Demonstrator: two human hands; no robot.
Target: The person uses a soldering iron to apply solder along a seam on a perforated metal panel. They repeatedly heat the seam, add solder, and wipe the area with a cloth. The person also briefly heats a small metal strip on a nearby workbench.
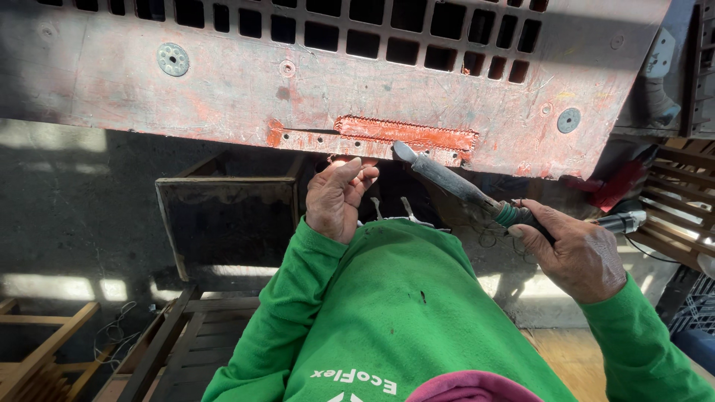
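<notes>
The heated iron tool (454, 182) lies with its flat tip against the rough orange weld strip (406, 134) near the lower edge of the worn red plastic pallet (223, 89). The right hand (577, 253) is closed in a firm grip around the tool's handle. The left hand (339, 197) hangs loosely curled, holding nothing, just under the pallet's edge. Below stands a dark metal box (223, 216).

The red plastic crate (298, 82) blocks everything above both grips. Between the left grip (337, 197) and the right grip (573, 249) the heated iron tool (447, 179) slants across the gap. Left of the left grip a dark metal box (223, 216) crowds in; wooden slats (681, 201) stand beyond the right grip.
</notes>
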